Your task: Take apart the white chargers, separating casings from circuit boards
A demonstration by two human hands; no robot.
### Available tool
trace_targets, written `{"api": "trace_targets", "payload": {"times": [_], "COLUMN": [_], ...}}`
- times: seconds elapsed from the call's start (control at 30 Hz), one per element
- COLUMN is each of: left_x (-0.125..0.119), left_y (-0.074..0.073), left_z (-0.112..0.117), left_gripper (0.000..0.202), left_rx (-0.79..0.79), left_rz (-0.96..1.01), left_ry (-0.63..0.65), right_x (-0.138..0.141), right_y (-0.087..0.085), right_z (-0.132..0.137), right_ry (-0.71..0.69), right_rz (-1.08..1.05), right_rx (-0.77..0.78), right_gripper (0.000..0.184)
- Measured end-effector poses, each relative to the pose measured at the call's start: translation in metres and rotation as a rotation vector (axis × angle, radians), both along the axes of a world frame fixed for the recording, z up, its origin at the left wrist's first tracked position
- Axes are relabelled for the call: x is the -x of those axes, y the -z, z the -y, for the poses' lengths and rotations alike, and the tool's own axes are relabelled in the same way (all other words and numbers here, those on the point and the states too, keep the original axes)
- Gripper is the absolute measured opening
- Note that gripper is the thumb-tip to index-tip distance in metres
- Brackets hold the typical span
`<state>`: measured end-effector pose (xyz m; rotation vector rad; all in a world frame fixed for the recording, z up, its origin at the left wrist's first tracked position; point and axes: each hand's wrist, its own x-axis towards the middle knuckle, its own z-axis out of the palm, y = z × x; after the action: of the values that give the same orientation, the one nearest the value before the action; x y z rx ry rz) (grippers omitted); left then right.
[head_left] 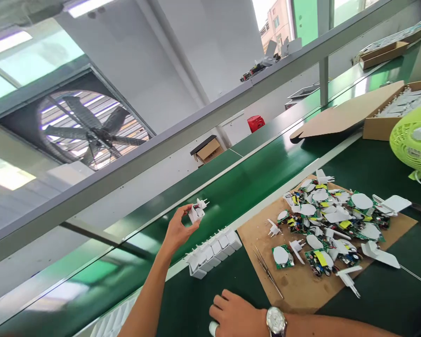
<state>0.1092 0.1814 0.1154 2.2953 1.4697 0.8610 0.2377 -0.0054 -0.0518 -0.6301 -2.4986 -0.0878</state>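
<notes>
My left hand (pixel 178 231) is raised over the green conveyor belt and pinches a small white plug adapter (pixel 197 213) between thumb and fingers. Metal pins stick out of its upper right side. Below it, a row of similar white adapter housings (pixel 214 252) stands along the bench edge. My right hand (pixel 235 313), with a watch at the wrist, is palm down near the lower edge of the picture, fingers slightly bent and apart. A white band or cover (pixel 214 328) is around one of its fingers. Tweezers (pixel 268 273) lie on the cardboard to its right.
A brown cardboard sheet (pixel 256 234) bears a pile of circuit boards (pixel 321 262) and white plug parts. Behind it runs the green conveyor belt (pixel 259 175). At the right are a yellow-green fan (pixel 416 140) and an open carton (pixel 379 126). A metal rail (pixel 203 114) crosses above.
</notes>
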Motion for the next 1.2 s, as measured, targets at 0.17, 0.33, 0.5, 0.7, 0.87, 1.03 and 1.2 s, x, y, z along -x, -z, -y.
{"api": "trace_targets", "payload": {"times": [0.17, 0.33, 0.5, 0.7, 0.87, 1.03, 1.2], "left_x": [0.025, 0.055, 0.079, 0.085, 0.088, 0.088, 0.082], "left_y": [-0.003, 0.038, 0.095, 0.101, 0.094, 0.097, 0.097], "left_z": [0.093, 0.170, 0.209, 0.220, 0.217, 0.221, 0.223], "left_gripper": [0.056, 0.052, 0.063, 0.056, 0.020, 0.022, 0.018], "left_rx": [-0.113, 0.095, 0.314, 0.402, 0.312, 0.317, 0.149], "left_rz": [0.213, 0.291, 0.387, 0.540, 0.596, 0.474, 0.417], "left_ry": [0.017, -0.015, -0.074, 0.034, 0.012, 0.160, 0.153], "right_x": [-0.005, -0.011, -0.015, -0.017, -0.012, -0.009, -0.009], "right_y": [-0.009, -0.023, -0.025, -0.030, -0.033, -0.027, -0.027], "right_z": [0.009, 0.015, 0.015, 0.018, 0.016, 0.014, 0.017], "right_ry": [0.062, 0.140, 0.192, 0.094, 0.040, 0.049, 0.051], "right_rz": [0.071, -0.083, -0.421, -0.412, -0.418, -0.409, -0.399], "right_rx": [0.128, 0.388, 0.676, 0.928, 0.999, 1.019, 1.003], "right_gripper": [0.022, 0.031, 0.052, 0.087, 0.081, 0.084, 0.081]}}
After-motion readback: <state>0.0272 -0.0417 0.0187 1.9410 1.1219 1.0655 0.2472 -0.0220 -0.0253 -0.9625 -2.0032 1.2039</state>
